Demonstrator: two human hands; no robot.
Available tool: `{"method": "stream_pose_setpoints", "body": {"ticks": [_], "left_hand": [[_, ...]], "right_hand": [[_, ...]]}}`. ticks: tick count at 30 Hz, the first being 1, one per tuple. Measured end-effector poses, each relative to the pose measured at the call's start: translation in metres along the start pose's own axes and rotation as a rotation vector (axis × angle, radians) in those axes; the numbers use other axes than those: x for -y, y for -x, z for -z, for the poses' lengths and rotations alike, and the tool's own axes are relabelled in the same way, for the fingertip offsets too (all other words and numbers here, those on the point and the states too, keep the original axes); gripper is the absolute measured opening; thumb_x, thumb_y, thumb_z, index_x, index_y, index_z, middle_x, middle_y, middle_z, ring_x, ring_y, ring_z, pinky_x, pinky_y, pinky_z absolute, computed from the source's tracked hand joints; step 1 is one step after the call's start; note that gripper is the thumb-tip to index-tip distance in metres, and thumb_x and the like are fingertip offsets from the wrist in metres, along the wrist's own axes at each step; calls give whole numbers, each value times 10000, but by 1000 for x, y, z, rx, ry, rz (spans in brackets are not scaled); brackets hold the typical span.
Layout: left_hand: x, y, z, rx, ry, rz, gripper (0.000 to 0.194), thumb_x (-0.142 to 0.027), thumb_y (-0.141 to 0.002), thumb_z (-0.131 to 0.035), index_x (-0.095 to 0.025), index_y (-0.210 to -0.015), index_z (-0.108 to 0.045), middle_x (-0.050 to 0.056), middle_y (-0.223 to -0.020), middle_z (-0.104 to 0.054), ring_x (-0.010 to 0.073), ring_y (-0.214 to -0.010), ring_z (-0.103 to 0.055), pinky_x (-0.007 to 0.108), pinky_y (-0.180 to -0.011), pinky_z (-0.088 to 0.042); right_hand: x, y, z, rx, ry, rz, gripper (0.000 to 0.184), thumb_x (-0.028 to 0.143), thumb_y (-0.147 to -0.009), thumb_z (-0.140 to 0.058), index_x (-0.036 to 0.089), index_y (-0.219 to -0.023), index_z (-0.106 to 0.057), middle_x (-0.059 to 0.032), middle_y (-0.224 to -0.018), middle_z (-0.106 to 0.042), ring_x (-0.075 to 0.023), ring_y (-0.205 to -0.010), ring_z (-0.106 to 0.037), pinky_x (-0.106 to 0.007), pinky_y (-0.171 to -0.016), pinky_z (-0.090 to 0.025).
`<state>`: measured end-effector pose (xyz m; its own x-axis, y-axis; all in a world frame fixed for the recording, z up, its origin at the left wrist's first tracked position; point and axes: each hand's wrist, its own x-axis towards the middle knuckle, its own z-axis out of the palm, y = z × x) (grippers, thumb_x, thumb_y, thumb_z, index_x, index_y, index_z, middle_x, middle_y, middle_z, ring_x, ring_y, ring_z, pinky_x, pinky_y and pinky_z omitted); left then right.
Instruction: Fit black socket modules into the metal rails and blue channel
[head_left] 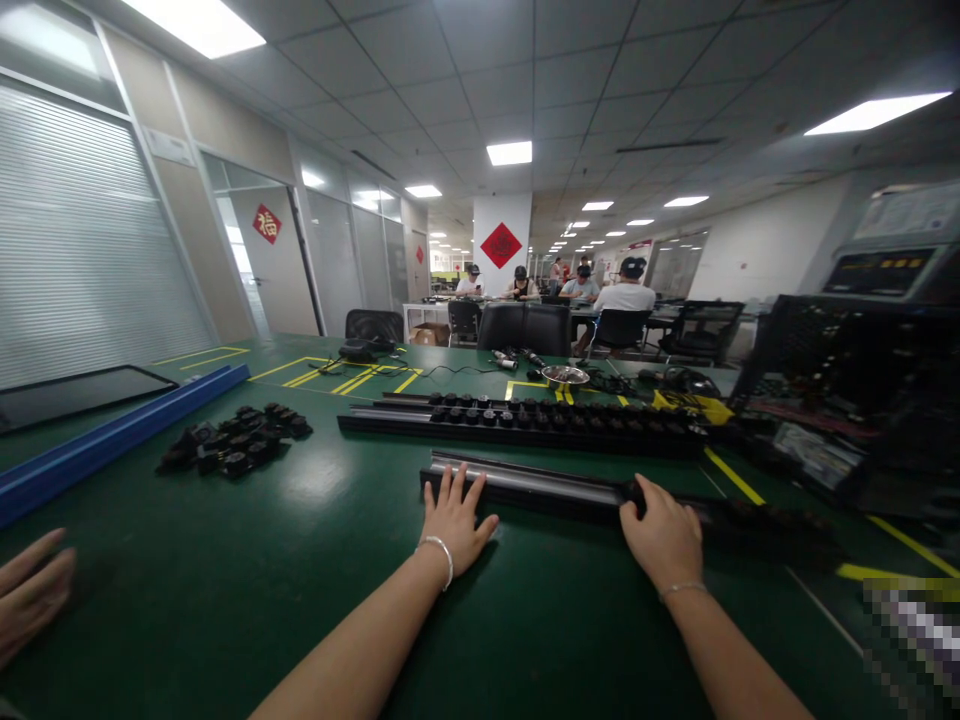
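A long black rail (pixel 540 490) with a shiny grooved top lies across the green table in front of me. My left hand (pixel 455 520) is open, its spread fingertips resting on the rail's left end. Farther right, my right hand (pixel 664 535) curls its thumb and fingers around a small black part (pixel 634 491) on the rail, mostly covered by the hand. More dark pieces (pixel 780 525) sit along the rail's right end, blurred in shadow. Behind it, another black rail (pixel 390 424) carries a row of small round black parts (pixel 510 415).
A pile of small black parts (pixel 236 440) lies left, beside a long blue rail (pixel 120 440). Another person's hand (pixel 34 590) shows at the left edge. A metal bowl (pixel 565 375), cables and a yellow bag (pixel 694 406) lie behind. An open electronics case (pixel 832 380) stands right.
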<state>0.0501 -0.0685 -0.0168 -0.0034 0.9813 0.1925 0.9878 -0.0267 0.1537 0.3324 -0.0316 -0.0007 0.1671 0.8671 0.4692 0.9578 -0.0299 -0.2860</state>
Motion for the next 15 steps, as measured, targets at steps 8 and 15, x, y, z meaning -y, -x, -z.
{"method": "stream_pose_setpoints", "body": {"ticks": [8, 15], "left_hand": [[-6, -2, -3, -58, 25, -151, 640, -522, -826, -372, -313, -1408, -204, 24, -1505, -174, 240, -1382, -63, 514, -1106, -46], [-35, -4, -2, -88, 57, -405, 602, -451, -822, -432, -339, -1386, -254, 28, -1487, -225, 249, -1365, -143, 490, -1103, -123]], "right_hand": [[13, 5, -11, -31, -87, 140, 482, 276, -798, -329, 121, -1237, -457, -113, -1273, -510, -226, -1188, -440, -426, -1044, -259], [20, 8, -16, -17, -248, 185, 533, 195, -749, -358, 123, -1275, -404, -123, -1256, -509, -218, -1138, -489, -398, -1034, -310]]}}
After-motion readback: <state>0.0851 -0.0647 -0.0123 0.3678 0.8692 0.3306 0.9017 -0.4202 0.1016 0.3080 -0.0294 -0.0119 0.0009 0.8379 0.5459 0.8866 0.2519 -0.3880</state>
